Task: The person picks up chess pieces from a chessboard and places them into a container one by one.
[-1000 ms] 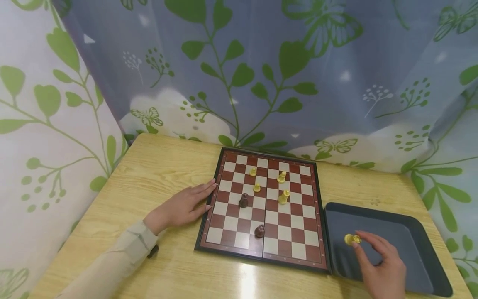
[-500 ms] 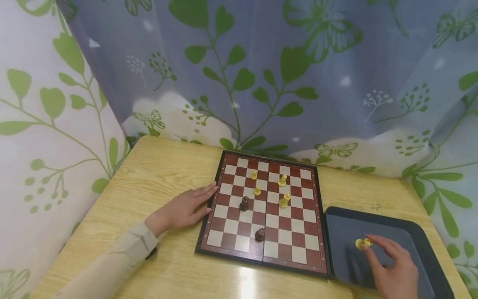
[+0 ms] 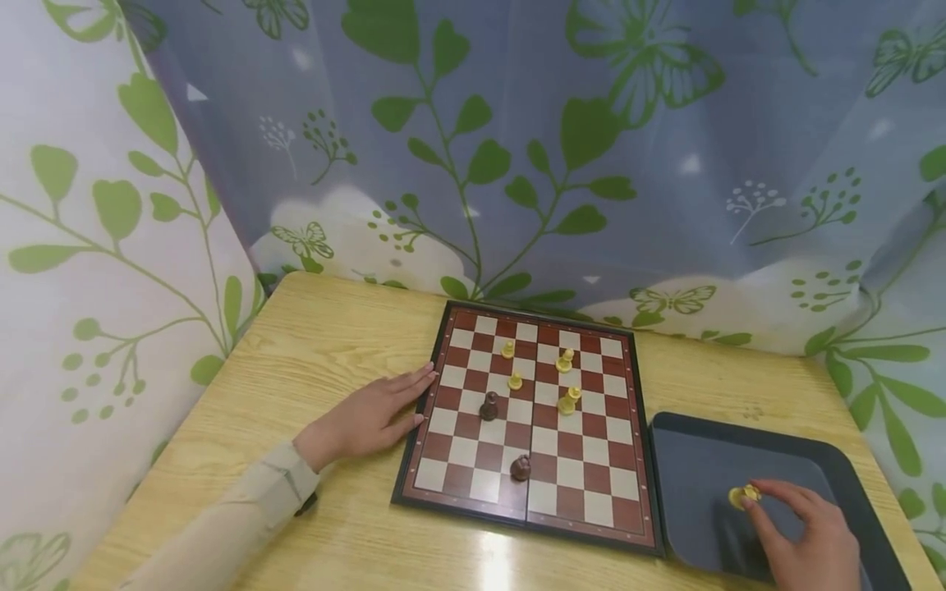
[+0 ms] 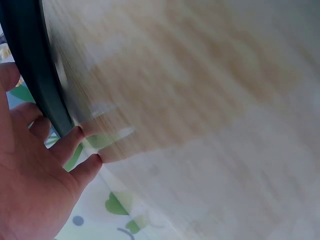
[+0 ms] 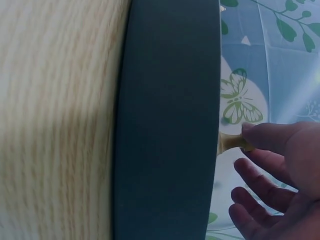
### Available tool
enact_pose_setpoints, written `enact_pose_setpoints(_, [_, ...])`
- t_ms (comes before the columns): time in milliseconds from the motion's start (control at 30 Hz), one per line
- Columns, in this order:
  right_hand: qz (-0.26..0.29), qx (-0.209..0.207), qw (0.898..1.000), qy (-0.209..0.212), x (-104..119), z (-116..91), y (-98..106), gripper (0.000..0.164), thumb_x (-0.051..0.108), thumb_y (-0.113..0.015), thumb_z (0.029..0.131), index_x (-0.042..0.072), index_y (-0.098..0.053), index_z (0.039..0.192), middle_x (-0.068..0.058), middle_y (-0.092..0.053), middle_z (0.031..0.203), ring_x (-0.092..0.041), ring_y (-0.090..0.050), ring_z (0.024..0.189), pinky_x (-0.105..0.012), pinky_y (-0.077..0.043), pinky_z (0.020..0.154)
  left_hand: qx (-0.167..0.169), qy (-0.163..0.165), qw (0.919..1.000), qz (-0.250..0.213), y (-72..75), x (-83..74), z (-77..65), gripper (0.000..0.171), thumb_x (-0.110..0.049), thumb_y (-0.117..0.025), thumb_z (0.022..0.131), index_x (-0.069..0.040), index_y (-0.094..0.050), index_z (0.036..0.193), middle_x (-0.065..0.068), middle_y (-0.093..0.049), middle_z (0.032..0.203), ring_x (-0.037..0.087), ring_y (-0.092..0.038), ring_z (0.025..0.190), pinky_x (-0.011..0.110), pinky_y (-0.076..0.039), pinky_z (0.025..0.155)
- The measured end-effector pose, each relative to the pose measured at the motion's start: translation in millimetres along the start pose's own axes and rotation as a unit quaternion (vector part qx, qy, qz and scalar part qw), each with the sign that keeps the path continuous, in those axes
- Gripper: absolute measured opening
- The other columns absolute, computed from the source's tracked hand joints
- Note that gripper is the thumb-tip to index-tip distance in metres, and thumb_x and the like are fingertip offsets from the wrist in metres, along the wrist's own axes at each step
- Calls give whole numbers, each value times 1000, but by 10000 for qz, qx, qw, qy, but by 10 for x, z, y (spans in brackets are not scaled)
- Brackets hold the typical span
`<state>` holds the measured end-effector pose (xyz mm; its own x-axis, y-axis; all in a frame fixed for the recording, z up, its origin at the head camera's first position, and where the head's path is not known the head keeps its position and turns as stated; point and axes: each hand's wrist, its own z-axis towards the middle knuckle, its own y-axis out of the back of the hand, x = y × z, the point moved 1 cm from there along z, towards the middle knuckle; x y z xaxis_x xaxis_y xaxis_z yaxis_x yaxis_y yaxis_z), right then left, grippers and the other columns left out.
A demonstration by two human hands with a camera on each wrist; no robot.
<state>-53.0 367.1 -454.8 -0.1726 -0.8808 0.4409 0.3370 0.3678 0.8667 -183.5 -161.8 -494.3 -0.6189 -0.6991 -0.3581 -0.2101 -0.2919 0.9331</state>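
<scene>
My right hand point(image 3: 809, 533) pinches a gold chess piece point(image 3: 737, 497) between thumb and forefinger, tipped sideways over the dark grey tray point(image 3: 695, 447). In the right wrist view the piece point(image 5: 230, 142) shows just past the tray's wall point(image 5: 167, 120), its top hidden by the fingertips. My left hand point(image 3: 362, 423) rests with extended fingers at the left edge of the chessboard point(image 3: 584, 472). The left wrist view shows that hand point(image 4: 35, 175) by the board's dark rim point(image 4: 35, 55). On the board stand two gold pawns, one point(image 3: 507, 350) behind the other point(image 3: 515, 381).
Two taller gold pieces, one farther back point(image 3: 565, 361) and one nearer point(image 3: 569, 400), stand on the board's right half. Two dark brown pieces are on its left half, one near the middle point(image 3: 489, 406), another point(image 3: 521, 468) near the front. A patterned curtain point(image 3: 517, 164) hangs behind the wooden table point(image 3: 332, 328).
My right hand has moved to the right and slightly nearer over the tray, carrying the gold chess piece. The left hand stays at the board's edge. The head view has shifted slightly.
</scene>
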Motion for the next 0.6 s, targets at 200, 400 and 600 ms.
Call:
enact_pose_setpoints(200, [17, 131, 9999, -106, -41, 40, -17, 23, 7, -81, 84, -3, -75, 104, -28, -65, 112, -46, -58, 101, -61, -47, 80, -61, -40, 10000, 42, -3, 6, 0, 64, -41, -44, 108, -10, -27, 161, 7, -22, 168, 36, -37, 148, 58, -33, 119])
enact_pose_setpoints(400, [-36, 262, 9996, -22, -101, 74, -16, 23, 8, -78, 87, -4, -74, 106, -29, -64, 114, -48, -58, 102, -62, -47, 80, -67, -73, 9999, -24, 15, -8, 10, 64, -40, -45, 108, -10, -28, 161, 6, -23, 168, 35, -36, 149, 58, -33, 119])
enact_pose_setpoints(600, [-140, 407, 9991, 14, -131, 119, 4, 23, 8, -76, 89, -4, -73, 108, -31, -64, 116, -49, -58, 103, -65, -49, 81, -47, -20, 10000, -35, 14, -21, 6, 64, -40, -45, 108, -10, -28, 161, 7, -24, 168, 34, -36, 149, 58, -34, 119])
